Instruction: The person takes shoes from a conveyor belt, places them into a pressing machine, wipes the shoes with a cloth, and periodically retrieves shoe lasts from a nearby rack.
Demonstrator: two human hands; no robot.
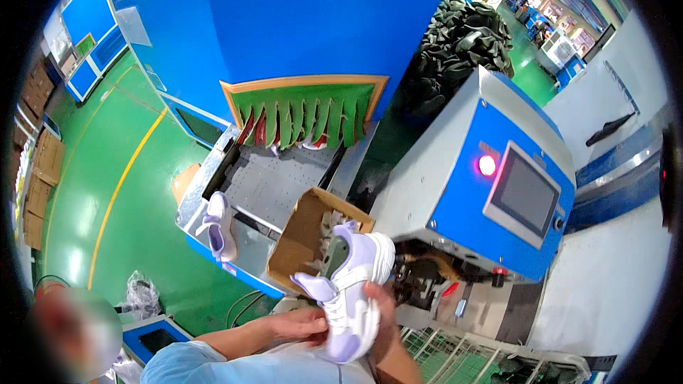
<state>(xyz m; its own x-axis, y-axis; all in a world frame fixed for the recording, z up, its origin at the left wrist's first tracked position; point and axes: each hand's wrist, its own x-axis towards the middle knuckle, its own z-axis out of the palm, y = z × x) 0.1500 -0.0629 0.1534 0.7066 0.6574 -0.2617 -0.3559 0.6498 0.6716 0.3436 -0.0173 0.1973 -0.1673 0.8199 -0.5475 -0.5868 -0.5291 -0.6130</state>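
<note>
A white and lavender sneaker [347,291] is in front of me, toe toward my body and heel up toward the right. My right hand [384,316] is wrapped round its sole side. From the left, my left hand [302,325] closes on the sneaker near the toe and laces; its fingertips are partly hidden. Just beyond the held sneaker stands an open cardboard box [288,245] with pale crumpled bits inside. A second white and lavender sneaker [220,226] rests on the metal end of the conveyor [274,174], left of the box.
A tall blue machine [306,21] has a green strip curtain [306,117] over the conveyor. To the right is a blue and grey control unit [491,178] with a screen [525,188] and lit red button. Black shoe parts [462,50] are heaped behind; a white wire rack [462,355] stands lower right.
</note>
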